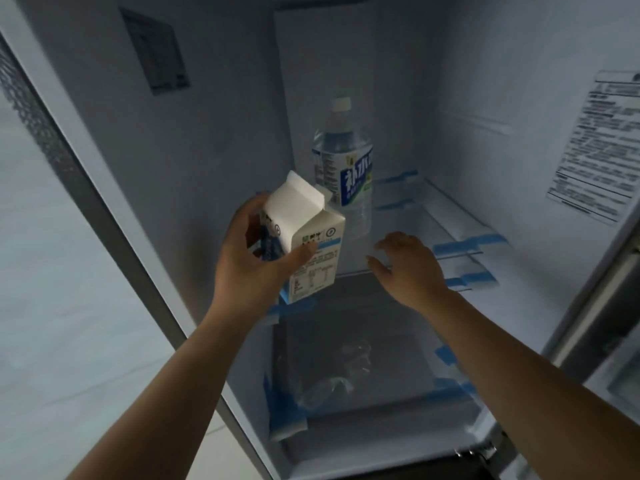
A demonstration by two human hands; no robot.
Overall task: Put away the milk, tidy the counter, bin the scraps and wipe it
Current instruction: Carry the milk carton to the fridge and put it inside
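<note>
The water bottle (343, 168) stands upright on the fridge shelf (401, 220), toward the back. In front of the bottle and to its left, the milk carton (304, 233) is tilted in the left hand (252, 261), which grips it. In front of the bottle and to its right, the right hand (408, 268) is over the shelf's front edge, holding nothing. A lower shelf (346, 313) lies beneath the bottle. A printed sheet (602, 147) is on the wall well right of the bottle, and a wall panel (156, 51) is up and left of it.

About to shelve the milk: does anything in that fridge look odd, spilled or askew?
Strips of blue tape are stuck along the shelves, like packing tape never removed. The milk carton is tilted in the left hand. The water bottle stands upright; no spill shows.
</note>
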